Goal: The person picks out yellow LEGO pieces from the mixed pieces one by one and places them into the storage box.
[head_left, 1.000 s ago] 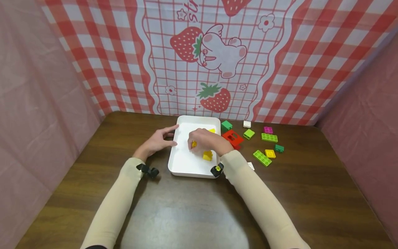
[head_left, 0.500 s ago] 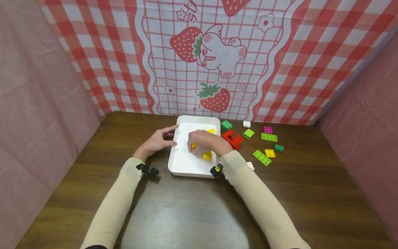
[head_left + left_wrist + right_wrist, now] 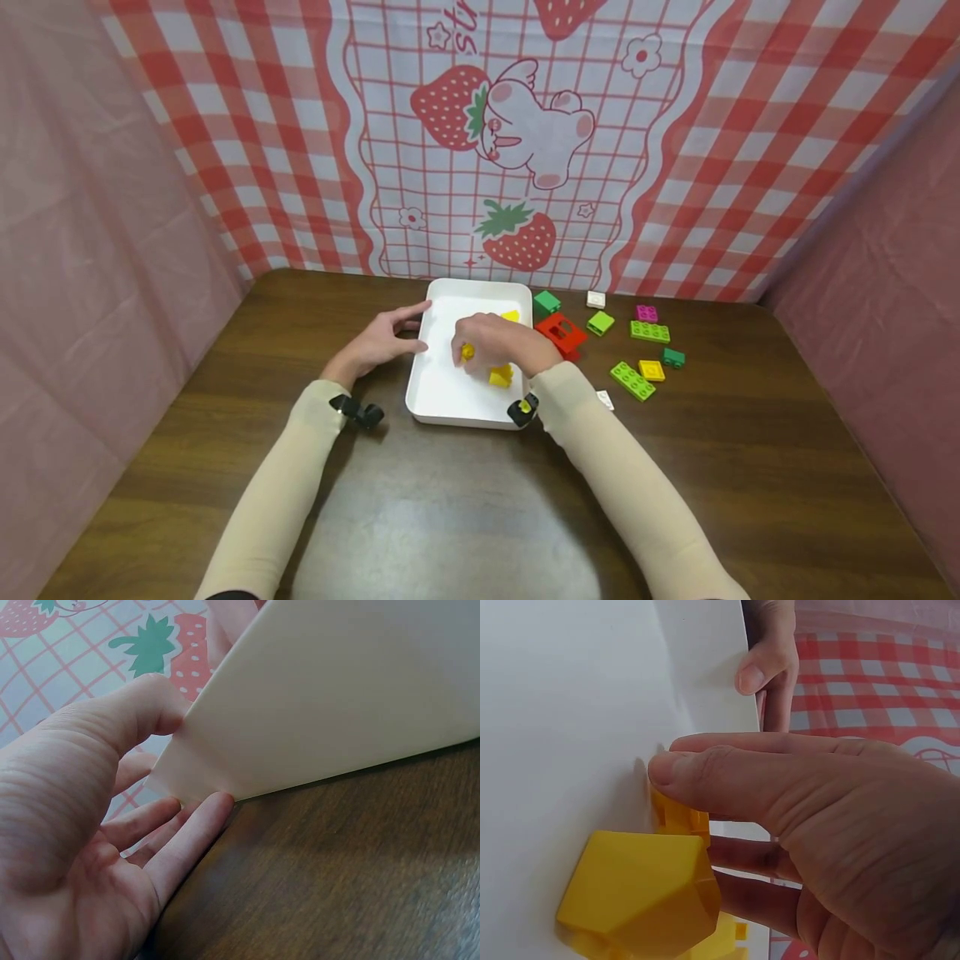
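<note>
My right hand (image 3: 489, 340) reaches into the white tray (image 3: 442, 400) and pinches a yellow building brick (image 3: 679, 817) near the tray floor. Its thumb and fingers cover much of that brick. Close to those fingers, in the right wrist view, lies a larger yellow brick with a slanted side (image 3: 634, 881). Another yellow brick (image 3: 511, 316) shows beyond my right hand. My left hand (image 3: 377, 340) holds the tray's left side, thumb tip over the rim, other fingers against the outer wall (image 3: 300, 697) in the left wrist view.
Right of the tray lie a red window-like piece (image 3: 561, 333), a dark green brick (image 3: 547, 302), lime bricks (image 3: 632, 381), a magenta brick (image 3: 647, 313), a yellow square piece (image 3: 652, 371) and small white pieces (image 3: 596, 299). A checkered cloth (image 3: 285, 167) hangs behind the wooden table (image 3: 720, 467).
My right hand has shifted very slightly within the tray, its fingers staying on the yellow brick. My left hand and the tray look the same.
</note>
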Action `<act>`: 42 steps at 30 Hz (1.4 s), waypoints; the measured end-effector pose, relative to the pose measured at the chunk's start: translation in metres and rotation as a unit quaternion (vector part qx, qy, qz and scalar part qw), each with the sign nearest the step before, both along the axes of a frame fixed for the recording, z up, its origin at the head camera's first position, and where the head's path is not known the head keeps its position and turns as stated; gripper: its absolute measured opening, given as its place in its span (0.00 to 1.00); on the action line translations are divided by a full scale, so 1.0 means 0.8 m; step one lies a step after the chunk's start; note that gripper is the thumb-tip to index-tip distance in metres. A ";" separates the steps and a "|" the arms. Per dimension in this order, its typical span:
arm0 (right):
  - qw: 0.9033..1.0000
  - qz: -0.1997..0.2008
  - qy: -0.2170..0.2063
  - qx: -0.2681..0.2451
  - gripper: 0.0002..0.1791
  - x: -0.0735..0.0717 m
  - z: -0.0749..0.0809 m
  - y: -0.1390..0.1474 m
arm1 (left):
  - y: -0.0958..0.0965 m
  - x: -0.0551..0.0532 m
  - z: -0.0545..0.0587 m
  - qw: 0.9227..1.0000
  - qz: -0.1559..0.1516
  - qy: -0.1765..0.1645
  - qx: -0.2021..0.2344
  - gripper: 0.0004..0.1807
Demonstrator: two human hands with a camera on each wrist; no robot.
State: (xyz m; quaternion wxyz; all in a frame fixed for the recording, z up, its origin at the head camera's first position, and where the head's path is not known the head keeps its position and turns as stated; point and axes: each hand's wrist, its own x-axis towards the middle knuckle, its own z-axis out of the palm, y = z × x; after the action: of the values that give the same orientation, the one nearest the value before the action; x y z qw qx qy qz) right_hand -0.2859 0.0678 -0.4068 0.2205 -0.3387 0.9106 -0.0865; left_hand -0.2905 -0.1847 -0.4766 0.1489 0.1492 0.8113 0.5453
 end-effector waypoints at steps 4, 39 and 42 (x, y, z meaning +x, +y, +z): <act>1.000 0.001 -0.004 0.002 0.10 0.000 0.003 0.001 | 0.000 0.000 0.001 1.000 -0.001 -0.002 0.000 0.46; 0.999 -0.006 0.025 0.045 0.21 0.016 0.056 0.005 | 0.000 0.001 0.002 1.000 0.001 -0.008 -0.011 0.47; 0.998 0.006 0.055 0.027 0.21 0.021 0.060 0.007 | 0.001 0.000 0.002 1.000 0.001 -0.005 -0.009 0.46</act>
State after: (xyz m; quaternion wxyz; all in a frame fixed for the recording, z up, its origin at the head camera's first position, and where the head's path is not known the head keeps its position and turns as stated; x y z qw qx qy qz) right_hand -0.2689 0.0732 -0.3588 0.1796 -0.3427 0.9212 -0.0415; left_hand -0.2905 -0.1841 -0.4750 0.1534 0.1443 0.8159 0.5384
